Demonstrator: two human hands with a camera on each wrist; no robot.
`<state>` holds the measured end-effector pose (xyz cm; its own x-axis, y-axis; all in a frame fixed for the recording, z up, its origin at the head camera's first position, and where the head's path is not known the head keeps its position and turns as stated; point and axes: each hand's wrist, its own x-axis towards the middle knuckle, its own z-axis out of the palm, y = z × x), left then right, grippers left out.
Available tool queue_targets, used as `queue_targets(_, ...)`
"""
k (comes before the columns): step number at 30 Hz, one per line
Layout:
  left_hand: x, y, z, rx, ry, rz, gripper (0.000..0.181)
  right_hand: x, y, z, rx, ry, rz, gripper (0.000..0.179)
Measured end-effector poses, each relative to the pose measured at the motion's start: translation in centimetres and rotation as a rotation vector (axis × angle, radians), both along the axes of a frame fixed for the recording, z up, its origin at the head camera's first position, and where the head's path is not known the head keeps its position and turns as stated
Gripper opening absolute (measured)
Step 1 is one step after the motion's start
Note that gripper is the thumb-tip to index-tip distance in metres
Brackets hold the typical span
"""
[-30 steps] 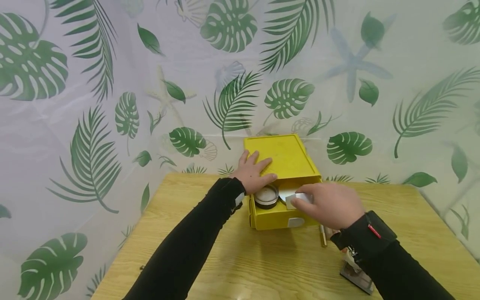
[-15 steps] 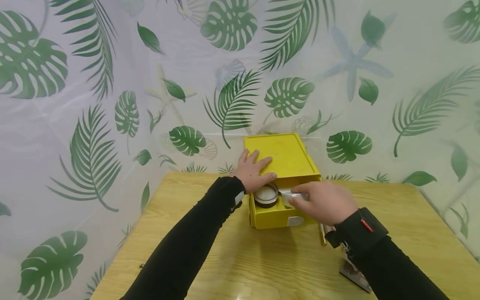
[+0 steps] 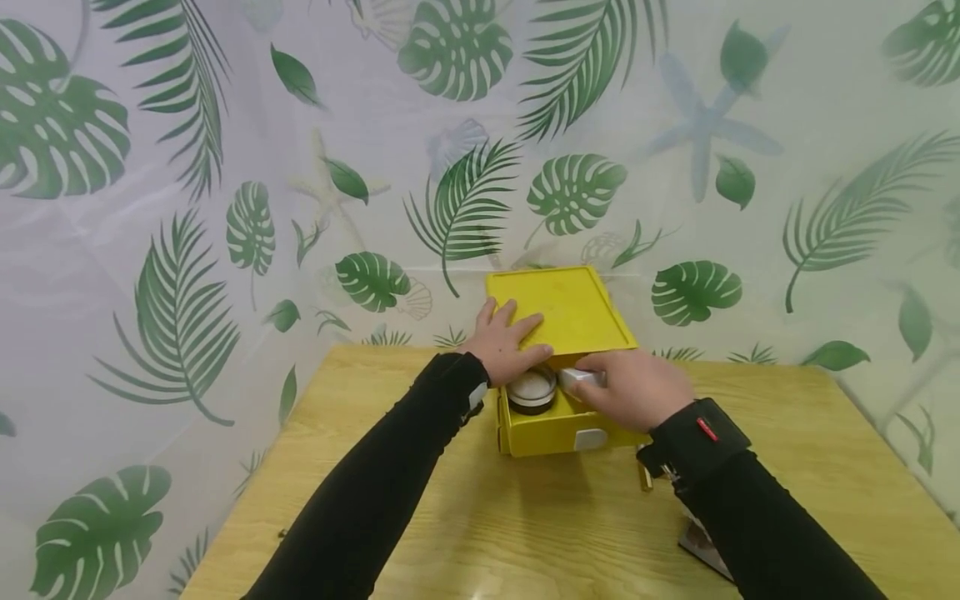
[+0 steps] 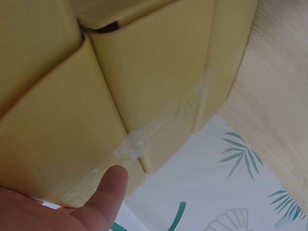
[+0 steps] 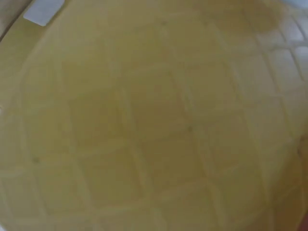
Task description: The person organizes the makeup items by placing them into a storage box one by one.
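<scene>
Yellow drawer box point(image 3: 573, 304) lies under my splayed left hand point(image 3: 508, 346); my right hand point(image 3: 645, 387) grips a white object point(image 3: 579, 379) near a round jar point(image 3: 532, 392), my wristband point(image 3: 693, 433) overhanging a gold stick point(image 3: 646, 478).

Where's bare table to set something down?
Bare table lies between both sleeves, in front of the yellow box, and right of the right hand. The box's open front is crowded: round container, white item, that hand. Gold stick and flat item crowd the right sleeve.
</scene>
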<state>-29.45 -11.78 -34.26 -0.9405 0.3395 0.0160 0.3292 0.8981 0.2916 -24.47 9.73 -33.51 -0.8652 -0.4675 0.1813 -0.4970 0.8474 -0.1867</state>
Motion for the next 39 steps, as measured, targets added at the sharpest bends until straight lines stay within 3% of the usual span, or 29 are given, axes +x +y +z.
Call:
queue_targets(14,0.0,0.1,0.0,0.022,-0.014,0.001,0.063,-0.1,-0.1,-0.1,0.016,-0.033,-0.025,0.035)
queue_targets(30,-0.1,0.1,0.2,0.003,0.004,0.011,0.063,0.3,0.1,-0.2,0.072,-0.003,0.029,0.03)
queue_targets(33,-0.1,0.0,0.1,0.009,0.007,0.01,0.063,0.3,-0.1,-0.5,0.075,0.039,0.001,0.03)
queue_targets(39,-0.1,0.0,0.0,0.016,0.004,0.009,0.063,0.8,-0.2,-1.8,-0.009,0.231,-0.038,0.029)
